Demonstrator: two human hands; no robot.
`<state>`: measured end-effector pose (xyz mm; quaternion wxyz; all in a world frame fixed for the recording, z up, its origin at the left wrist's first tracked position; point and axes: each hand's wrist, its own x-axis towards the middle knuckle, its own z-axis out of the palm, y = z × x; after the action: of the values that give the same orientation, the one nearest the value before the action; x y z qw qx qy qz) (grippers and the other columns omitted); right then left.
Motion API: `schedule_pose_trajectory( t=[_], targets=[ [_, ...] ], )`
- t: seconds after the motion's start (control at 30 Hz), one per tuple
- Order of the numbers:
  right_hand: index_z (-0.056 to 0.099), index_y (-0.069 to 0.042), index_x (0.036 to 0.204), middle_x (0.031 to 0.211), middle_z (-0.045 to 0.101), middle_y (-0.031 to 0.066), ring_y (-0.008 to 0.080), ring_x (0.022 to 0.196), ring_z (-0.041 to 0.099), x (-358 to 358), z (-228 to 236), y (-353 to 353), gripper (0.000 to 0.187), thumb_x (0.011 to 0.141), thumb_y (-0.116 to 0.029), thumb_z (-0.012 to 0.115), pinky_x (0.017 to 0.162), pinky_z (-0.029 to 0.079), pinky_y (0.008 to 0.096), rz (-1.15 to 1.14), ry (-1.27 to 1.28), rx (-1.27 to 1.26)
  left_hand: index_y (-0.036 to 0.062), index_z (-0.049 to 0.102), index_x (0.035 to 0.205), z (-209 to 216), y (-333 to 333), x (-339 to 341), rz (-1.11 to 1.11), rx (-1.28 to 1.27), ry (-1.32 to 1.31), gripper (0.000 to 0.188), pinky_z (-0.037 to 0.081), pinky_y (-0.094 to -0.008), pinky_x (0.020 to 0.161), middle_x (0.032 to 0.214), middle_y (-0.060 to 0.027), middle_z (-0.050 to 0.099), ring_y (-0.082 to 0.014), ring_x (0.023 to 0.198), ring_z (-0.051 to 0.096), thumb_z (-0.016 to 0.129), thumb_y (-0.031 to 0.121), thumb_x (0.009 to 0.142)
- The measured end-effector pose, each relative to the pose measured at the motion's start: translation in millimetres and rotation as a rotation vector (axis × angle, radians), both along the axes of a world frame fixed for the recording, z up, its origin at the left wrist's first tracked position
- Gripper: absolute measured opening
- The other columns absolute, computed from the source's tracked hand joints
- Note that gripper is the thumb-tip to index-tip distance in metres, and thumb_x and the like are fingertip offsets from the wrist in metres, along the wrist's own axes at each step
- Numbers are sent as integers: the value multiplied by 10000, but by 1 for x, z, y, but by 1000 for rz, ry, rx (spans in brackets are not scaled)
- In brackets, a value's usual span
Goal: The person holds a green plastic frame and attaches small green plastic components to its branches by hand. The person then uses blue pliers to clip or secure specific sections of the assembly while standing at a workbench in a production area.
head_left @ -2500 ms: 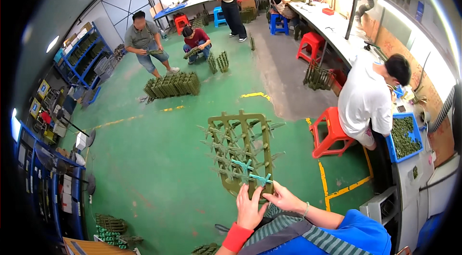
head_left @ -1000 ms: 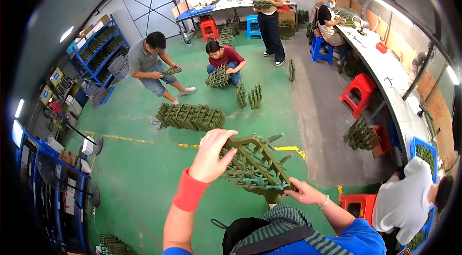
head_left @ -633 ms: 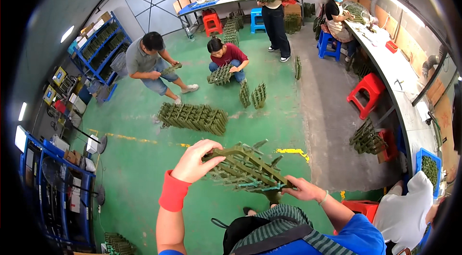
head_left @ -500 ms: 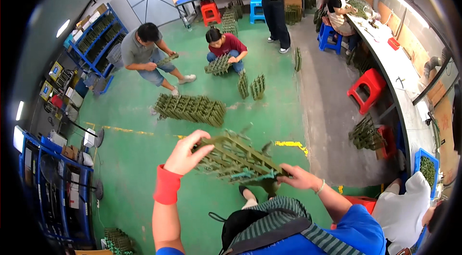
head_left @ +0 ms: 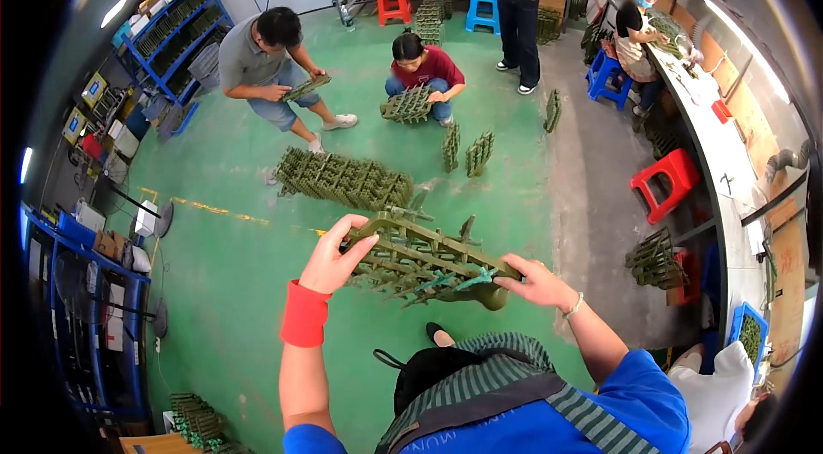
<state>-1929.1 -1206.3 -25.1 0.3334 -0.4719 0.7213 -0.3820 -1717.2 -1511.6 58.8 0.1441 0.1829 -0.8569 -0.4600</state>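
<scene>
Between my two hands I hold an olive-green plastic lattice rack point(head_left: 420, 250), tilted above the floor, with rows of short prongs and a rounded lump at its right end. My left hand point(head_left: 336, 255), above a red wristband, is closed on the rack's left end, thumb on the near side. Around the right end my right hand point(head_left: 538, 284) is closed, a light bracelet on its wrist. Bits of teal cord or ties point(head_left: 476, 280) show along the near edge. The fingertips behind the rack are hidden.
Beyond the rack, a row of similar green racks point(head_left: 343, 180) stands on the green floor, with two single racks point(head_left: 479, 154) farther right. Three people ahead hold racks; another sits at the right-hand bench point(head_left: 729, 197). Red stools point(head_left: 666, 184) and blue shelving point(head_left: 94, 308) flank the space.
My view has shifted, so the room's things sit farther right. The rack has tipped slightly in my hands, and both hands keep their grip. The crouching person's rack has turned a little.
</scene>
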Motion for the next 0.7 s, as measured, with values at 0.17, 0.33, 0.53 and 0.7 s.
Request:
schedule_pose_trajectory(
  t=[0.17,0.33,0.53,0.7],
  targets=[
    [560,-56,1126,864,627,155,246,726,601,-9,-12,-55,265,920,-196,652,640,463,361,-70,-21,-93,11,575,1061,-13,-35,-8,93,54,42,213,443,-282,818,955,-61,602,-152,874,535,668,122,905],
    [558,-52,1171,964,644,141,265,887,641,-21,-44,-105,314,895,-161,664,768,503,361,-40,-32,-188,2,603,1001,-3,-24,13,172,-303,210,215,443,-325,707,878,-115,590,-268,775,554,698,-5,808],
    [555,-49,1195,1086,636,162,315,1036,622,-48,-110,-156,358,879,-173,670,883,502,401,92,-27,-268,21,615,975,8,6,40,410,-524,-8,178,412,-356,710,864,-107,581,-274,762,534,680,14,809],
    [595,-51,1189,1126,663,194,380,1022,631,-98,-164,-171,423,876,-335,625,884,498,448,679,92,446,31,603,1015,-7,35,50,691,-571,-250,163,404,-364,727,902,-105,570,-282,799,525,650,35,859]
  ],
)
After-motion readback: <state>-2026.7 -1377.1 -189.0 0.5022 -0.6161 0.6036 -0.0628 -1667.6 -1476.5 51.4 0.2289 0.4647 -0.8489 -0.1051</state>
